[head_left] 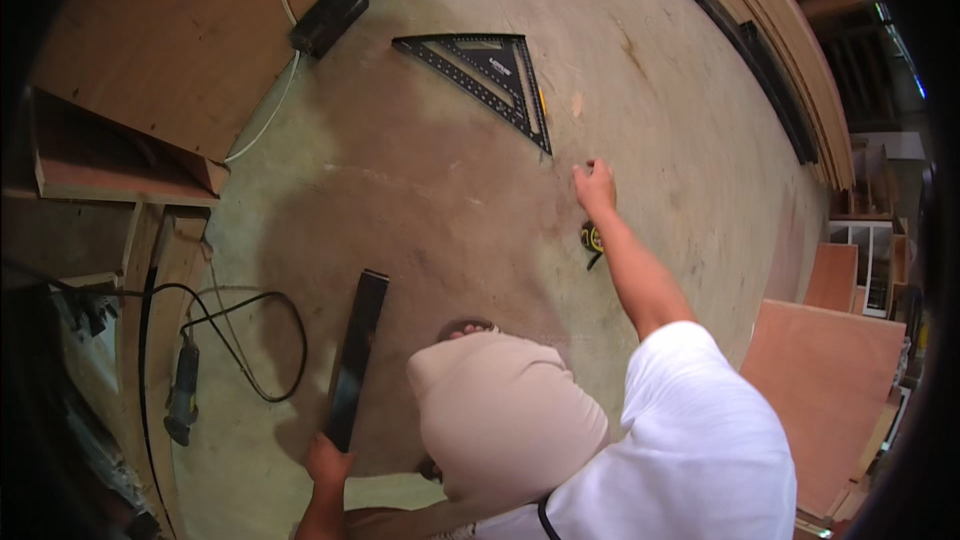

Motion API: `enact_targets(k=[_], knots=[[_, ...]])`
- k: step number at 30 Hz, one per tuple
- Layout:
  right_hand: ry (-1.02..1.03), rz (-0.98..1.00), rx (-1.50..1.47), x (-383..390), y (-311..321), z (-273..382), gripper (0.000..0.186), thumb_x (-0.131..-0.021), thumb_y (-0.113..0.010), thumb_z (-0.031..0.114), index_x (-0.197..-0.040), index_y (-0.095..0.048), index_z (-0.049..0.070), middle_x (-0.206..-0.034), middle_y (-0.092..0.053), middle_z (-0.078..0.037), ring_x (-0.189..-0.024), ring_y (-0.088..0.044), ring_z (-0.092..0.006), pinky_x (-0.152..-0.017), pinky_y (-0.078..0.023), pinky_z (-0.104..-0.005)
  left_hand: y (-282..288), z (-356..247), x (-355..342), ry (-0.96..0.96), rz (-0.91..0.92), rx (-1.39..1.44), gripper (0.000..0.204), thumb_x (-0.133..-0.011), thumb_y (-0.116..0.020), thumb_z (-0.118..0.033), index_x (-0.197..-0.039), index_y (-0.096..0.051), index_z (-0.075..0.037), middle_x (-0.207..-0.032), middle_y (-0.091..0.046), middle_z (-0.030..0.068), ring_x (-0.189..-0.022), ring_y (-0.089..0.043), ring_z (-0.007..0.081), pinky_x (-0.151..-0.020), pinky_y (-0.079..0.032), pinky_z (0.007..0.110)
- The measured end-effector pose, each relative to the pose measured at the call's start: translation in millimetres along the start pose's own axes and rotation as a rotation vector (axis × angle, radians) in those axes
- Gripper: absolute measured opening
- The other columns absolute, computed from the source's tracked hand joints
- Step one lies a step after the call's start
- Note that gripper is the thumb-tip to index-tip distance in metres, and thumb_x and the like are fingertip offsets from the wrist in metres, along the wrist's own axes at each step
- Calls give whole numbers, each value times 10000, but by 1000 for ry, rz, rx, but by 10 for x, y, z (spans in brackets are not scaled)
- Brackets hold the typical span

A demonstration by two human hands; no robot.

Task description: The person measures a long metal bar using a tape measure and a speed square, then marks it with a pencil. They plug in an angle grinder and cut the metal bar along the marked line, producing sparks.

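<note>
My left hand (pixel 328 461) is wrapped round the near end of a long black rectangular metal tube (pixel 357 360), which slants away from me above the floor. My right arm stretches forward, and my right hand (pixel 597 187) is closed with its fingers bent in. Whatever those fingers hold, if anything, is too small to make out. Just beyond them lies a black triangular speed square (pixel 515 90) with slots and rows of holes. A yellow and black tape measure (pixel 591 237) rests on the floor beside my right forearm.
A black power tool (pixel 182 395) with a looped black cable (pixel 303 340) sits at the left. Wooden panels (pixel 150 50) and a short black piece (pixel 338 8) stand far left. Long boards (pixel 770 30) line the far right; reddish sheets (pixel 825 390) lean near right. My bent knee (pixel 500 400) is between my arms.
</note>
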State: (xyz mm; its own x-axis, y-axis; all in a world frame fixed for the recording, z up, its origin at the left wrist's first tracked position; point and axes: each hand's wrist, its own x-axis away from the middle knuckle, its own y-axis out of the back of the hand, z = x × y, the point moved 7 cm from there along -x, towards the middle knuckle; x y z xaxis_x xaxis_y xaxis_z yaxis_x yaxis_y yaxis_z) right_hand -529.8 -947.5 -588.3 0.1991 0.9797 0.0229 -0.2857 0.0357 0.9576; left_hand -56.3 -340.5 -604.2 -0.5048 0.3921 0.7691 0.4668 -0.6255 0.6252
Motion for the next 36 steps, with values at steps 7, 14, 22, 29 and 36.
enact_targets(k=[7, 14, 22, 29, 36], knots=[[93, 106, -89, -720, -146, 387, 406, -875, -652, 403, -1060, -698, 44, -1118, -672, -226, -1058, -640, -385, -918, -503, -461, -63, 70, -11, 47, -16, -63, 771, -648, -892, -413, -1179, -510, -5, -1145, -640, 194, -1019, -672, 335, -862, -548, 444], [-138, 180, -8, -1403, -734, 1320, 468, -873, -694, 409, -1132, -702, 20, -1170, -686, -208, -1102, -655, -377, -924, -521, -464, -54, 62, 5, 42, -8, -73, 804, -643, -890, -435, -1200, -500, -5, -1084, -654, 169, -1010, -675, 323, -869, -539, 449], [125, 335, 165, -2383, -1337, 881, 515, -868, -638, 487, -1020, -725, 3, -1011, -708, -225, -961, -686, -361, -826, -516, -480, -208, -73, -163, 18, -106, -25, 645, -711, -832, -383, -1166, -523, -47, -1036, -664, 166, -947, -691, 324, -788, -565, 459], [274, 331, 135, -2317, -1851, 991, 414, -906, -639, 334, -1076, -658, -43, -1024, -683, -244, -951, -658, -383, -829, -516, -495, -120, 254, 153, 66, -295, -2, 347, -745, -737, -239, -1015, -600, -71, -881, -702, 154, -792, -719, 322, -682, -555, 529], [214, 259, -41, -2367, -1410, 1202, 380, -973, -553, 259, -1190, -612, -48, -1245, -603, -272, -1127, -584, -425, -967, -474, -503, -304, 187, -50, 89, 153, 138, 678, -706, -852, -314, -1282, -562, -106, -1216, -662, 140, -1182, -609, 343, -939, -447, 637]])
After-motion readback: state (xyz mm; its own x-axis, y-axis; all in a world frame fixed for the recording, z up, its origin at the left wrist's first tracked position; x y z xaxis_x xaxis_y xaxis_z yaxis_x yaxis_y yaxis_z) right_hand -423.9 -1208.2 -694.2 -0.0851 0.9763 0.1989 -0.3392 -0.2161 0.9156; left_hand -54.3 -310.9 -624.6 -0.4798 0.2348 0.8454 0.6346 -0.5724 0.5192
